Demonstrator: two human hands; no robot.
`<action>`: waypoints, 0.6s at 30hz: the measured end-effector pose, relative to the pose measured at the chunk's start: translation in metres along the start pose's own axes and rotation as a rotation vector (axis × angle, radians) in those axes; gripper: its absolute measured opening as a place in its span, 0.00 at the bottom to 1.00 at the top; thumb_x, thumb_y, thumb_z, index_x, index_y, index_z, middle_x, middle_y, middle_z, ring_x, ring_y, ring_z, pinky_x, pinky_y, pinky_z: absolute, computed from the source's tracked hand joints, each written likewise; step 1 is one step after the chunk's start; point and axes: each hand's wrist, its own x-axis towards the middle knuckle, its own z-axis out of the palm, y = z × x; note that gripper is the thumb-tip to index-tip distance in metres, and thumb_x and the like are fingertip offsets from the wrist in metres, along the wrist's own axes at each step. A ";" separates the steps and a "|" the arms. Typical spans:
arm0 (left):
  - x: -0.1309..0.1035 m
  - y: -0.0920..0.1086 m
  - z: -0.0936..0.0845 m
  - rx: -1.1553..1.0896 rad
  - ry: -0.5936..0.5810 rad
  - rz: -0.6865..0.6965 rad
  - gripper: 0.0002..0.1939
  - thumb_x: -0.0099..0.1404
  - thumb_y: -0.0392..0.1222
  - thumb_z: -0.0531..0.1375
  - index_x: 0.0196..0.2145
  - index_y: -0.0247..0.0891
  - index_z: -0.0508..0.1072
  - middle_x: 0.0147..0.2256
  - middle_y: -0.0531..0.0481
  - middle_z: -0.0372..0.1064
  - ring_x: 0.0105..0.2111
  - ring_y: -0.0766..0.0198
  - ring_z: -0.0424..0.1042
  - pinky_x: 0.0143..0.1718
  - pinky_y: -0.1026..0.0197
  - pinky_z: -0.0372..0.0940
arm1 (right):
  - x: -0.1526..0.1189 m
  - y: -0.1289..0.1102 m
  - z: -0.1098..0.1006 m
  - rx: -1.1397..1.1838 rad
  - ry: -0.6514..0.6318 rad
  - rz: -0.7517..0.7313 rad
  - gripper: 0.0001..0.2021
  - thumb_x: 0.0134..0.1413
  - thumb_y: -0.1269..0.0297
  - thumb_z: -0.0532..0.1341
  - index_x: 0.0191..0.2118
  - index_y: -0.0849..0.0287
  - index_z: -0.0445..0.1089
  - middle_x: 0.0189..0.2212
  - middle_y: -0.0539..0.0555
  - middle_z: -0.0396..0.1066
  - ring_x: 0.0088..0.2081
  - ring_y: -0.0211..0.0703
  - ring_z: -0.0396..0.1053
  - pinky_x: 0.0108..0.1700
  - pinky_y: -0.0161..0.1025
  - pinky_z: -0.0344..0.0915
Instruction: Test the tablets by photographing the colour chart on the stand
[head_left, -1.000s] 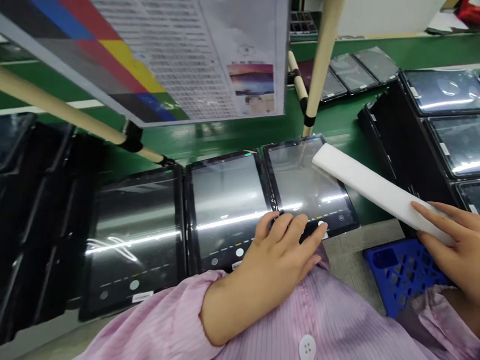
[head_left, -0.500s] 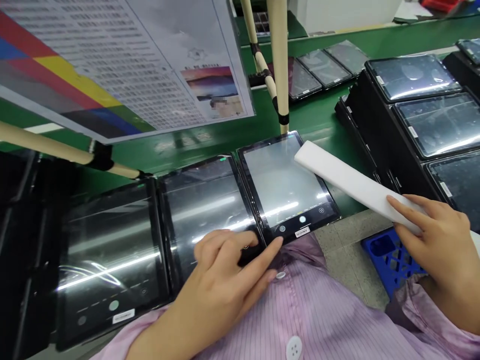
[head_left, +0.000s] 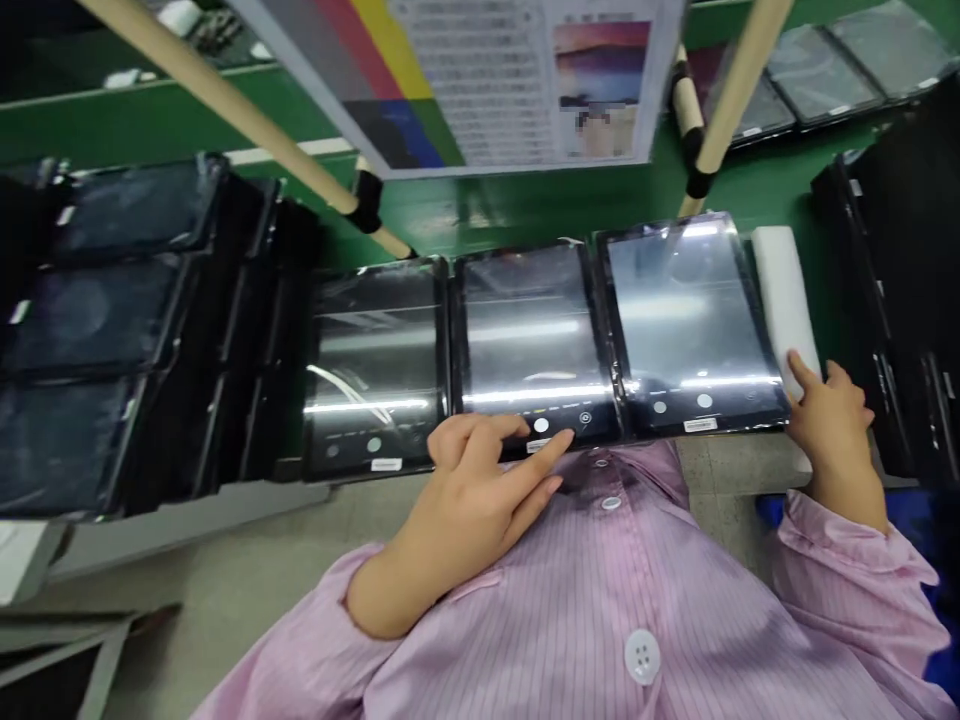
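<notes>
Three dark tablets lie side by side at the bench's front edge: a left tablet (head_left: 375, 370), a middle tablet (head_left: 532, 330) and a right tablet (head_left: 686, 310) with a brighter, greyish screen. My left hand (head_left: 487, 480) is over the lower edge of the middle tablet, fingers apart, index finger reaching towards the round icons on its screen; nothing is in it. A long white bar (head_left: 784, 290) lies beside the right tablet. At its near end my right hand (head_left: 829, 415) rests with fingers spread, the index finger touching the bar.
Stacks of dark tablets stand at the left (head_left: 97, 310) and right (head_left: 862, 260). A printed sheet (head_left: 510, 100) hangs above the green bench (head_left: 472, 205) between beige poles (head_left: 739, 90). More tablets (head_left: 821, 75) lie at the back right. Something blue (head_left: 911, 510) is below, right.
The view has swung left and the tablet stacks there have come into sight. The white bar has gone from slanting over the right tablet's corner to lying beside it, and my right hand's grip has loosened.
</notes>
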 end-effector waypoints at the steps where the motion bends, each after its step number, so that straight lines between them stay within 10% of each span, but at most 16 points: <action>1: 0.000 0.001 0.003 0.006 0.010 -0.010 0.14 0.75 0.41 0.59 0.53 0.42 0.82 0.46 0.39 0.65 0.45 0.50 0.65 0.47 0.45 0.63 | 0.003 -0.004 0.002 0.072 -0.012 0.004 0.30 0.56 0.44 0.63 0.59 0.57 0.79 0.69 0.75 0.60 0.69 0.83 0.57 0.66 0.81 0.47; 5: 0.006 0.005 0.017 0.025 0.032 -0.009 0.16 0.76 0.43 0.59 0.56 0.43 0.81 0.47 0.38 0.66 0.47 0.48 0.63 0.48 0.46 0.62 | -0.002 -0.032 -0.006 0.562 -0.016 -0.010 0.31 0.69 0.42 0.48 0.67 0.52 0.70 0.67 0.67 0.66 0.66 0.60 0.69 0.66 0.66 0.63; 9: 0.005 0.007 0.018 0.018 0.040 -0.004 0.17 0.77 0.43 0.57 0.57 0.42 0.80 0.49 0.37 0.67 0.48 0.46 0.64 0.50 0.43 0.60 | -0.022 -0.064 -0.020 1.007 -0.248 0.067 0.29 0.53 0.48 0.71 0.61 0.47 0.75 0.63 0.62 0.73 0.64 0.60 0.71 0.70 0.64 0.61; 18: -0.075 -0.043 -0.022 0.007 0.155 -0.235 0.28 0.73 0.37 0.60 0.68 0.55 0.72 0.45 0.41 0.67 0.46 0.49 0.70 0.49 0.44 0.57 | -0.026 -0.057 -0.030 0.603 -0.270 -0.067 0.45 0.47 0.58 0.73 0.72 0.46 0.63 0.70 0.64 0.64 0.71 0.58 0.63 0.72 0.58 0.60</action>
